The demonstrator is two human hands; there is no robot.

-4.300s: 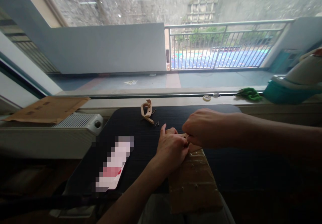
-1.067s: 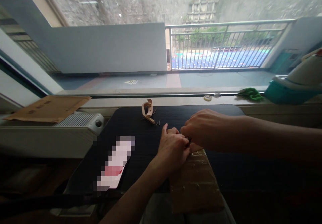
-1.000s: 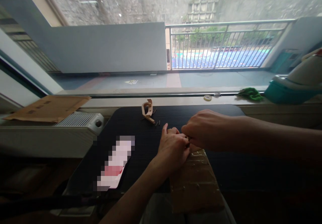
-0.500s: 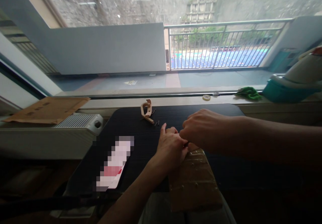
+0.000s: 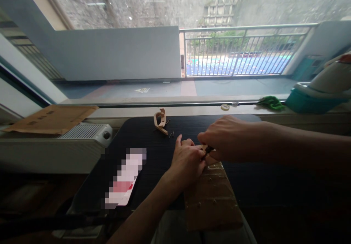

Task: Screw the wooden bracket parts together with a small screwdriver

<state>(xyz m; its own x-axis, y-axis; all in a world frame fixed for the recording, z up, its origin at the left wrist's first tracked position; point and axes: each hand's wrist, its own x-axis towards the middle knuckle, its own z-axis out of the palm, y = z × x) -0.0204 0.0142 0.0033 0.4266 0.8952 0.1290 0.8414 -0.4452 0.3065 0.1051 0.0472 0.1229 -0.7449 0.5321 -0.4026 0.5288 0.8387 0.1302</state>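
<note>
Right hand (image 5: pixel 226 138) is curled up tight around a dark tool (image 5: pixel 208 150), tip down against a light wooden piece (image 5: pixel 211 160) sitting at the far end of a taped cardboard box (image 5: pixel 214 200). Left hand (image 5: pixel 188 160) lies over that wood, one finger sticking up, others bent; can't tell how firmly they grip. Loose screws (image 5: pixel 171 134) lie near on the black table (image 5: pixel 142 132).
</note>
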